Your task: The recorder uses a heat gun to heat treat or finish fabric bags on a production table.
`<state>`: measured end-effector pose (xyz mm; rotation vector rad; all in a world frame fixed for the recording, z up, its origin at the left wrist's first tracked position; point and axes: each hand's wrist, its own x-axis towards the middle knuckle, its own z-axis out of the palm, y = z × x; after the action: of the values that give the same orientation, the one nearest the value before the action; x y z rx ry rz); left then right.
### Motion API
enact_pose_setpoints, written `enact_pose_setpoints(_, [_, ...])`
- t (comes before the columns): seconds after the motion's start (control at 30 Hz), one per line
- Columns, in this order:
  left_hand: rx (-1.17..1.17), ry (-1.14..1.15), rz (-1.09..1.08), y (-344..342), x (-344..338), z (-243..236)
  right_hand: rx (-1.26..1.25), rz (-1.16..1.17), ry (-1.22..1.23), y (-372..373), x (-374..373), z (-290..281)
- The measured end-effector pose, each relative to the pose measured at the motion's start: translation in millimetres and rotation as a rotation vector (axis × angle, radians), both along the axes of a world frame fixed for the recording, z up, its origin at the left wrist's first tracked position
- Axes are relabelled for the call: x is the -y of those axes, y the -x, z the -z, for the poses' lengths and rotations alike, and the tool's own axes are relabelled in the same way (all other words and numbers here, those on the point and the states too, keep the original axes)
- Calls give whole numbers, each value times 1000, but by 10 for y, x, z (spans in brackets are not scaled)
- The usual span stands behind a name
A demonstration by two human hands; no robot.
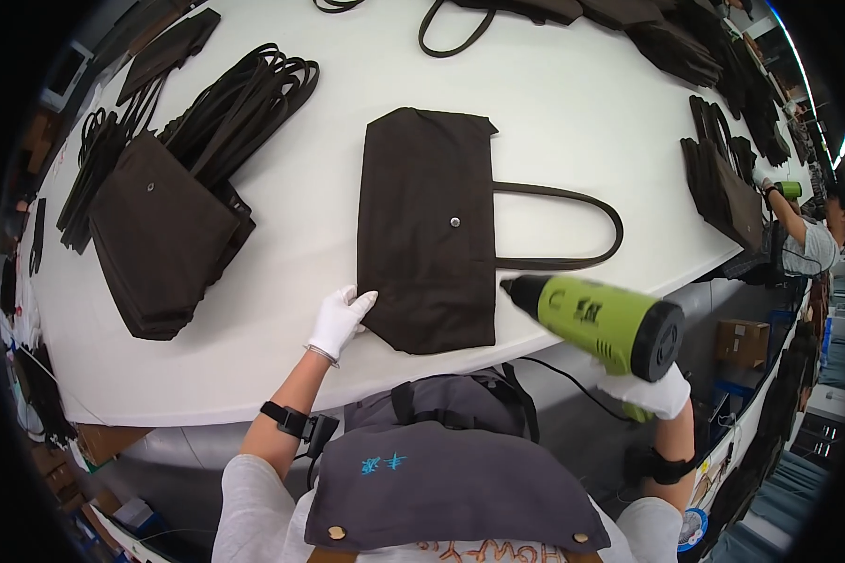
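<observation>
A dark brown fabric tote bag (pixel 427 230) lies flat on the white table (pixel 282 310), its strap looping out to the right and a metal snap near its middle. My left hand (pixel 340 319), in a white glove, presses on the bag's near left corner. My right hand (pixel 655 392), also gloved, grips the handle of a green heat gun (pixel 596 319). The gun's nozzle points left at the bag's near right edge, close to the table's front edge.
A stack of similar dark bags (pixel 160 235) with long straps sits at the left. More bags (pixel 723 188) lie along the right and far edges. Another person (pixel 803 235) works at the far right with a green tool. Cardboard boxes (pixel 742 340) stand below the table.
</observation>
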<state>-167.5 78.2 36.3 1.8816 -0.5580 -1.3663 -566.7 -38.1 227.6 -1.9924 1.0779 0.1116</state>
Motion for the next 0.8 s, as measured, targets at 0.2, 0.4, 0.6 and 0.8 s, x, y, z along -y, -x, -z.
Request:
enact_pose_setpoints(0.2, [-19,-49,42,-88,-22,71,151,-282,26,98,-261,115])
enact_pose_setpoints(0.4, [-132,-8,-43,-145,-67,53,178,117,-88,-887,-3,357])
enact_pose_setpoints(0.6, [-148,3,28,-264,-36,92,320,-257,-188,-596,-252,454])
enact_pose_setpoints(0.8, [131,271,-72,-390,69,53,268,300,-218,-280,-434,218])
